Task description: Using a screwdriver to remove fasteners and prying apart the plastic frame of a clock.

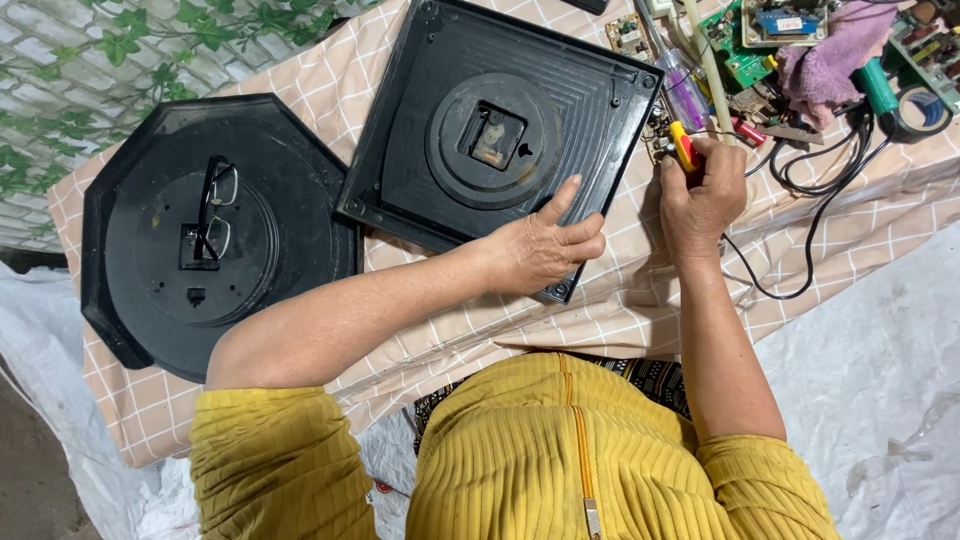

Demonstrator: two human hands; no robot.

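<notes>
On the checked tablecloth [400, 345], a square black clock back [500, 130] lying face down and tilted, its movement [493, 136] set in a round raised centre. Left hand [545, 250] resting on the lower right corner of that clock back, index finger stretched out along the plastic toward the round centre, the other fingers curled loosely under, gripping nothing. Right hand [700, 195] just beside the clock's right edge, fingers closed round a yellow-and-red handled tool [684, 146], its handle poking up between thumb and forefinger, its tip hidden behind the hand. Close above that hand, a transparent purple-handled screwdriver [684, 92] and a pale stick [710, 65] lying slantwise across the table's far edge. Further right, green circuit boards [745, 50], a crumpled purple cloth [835, 50], a green-handled tool [878, 88], a roll of tape [925, 108] and black cables [820, 190] looping down over the cloth. To the left, well apart from both hands, an octagonal black clock back [200, 235] also face down, with folded black-framed glasses [215, 210] lying on its middle. Yellow ribbed sleeves [280, 460] and a zipped yellow top at the bottom of the view; white plastic sheeting [880, 350] beneath the table.
</notes>
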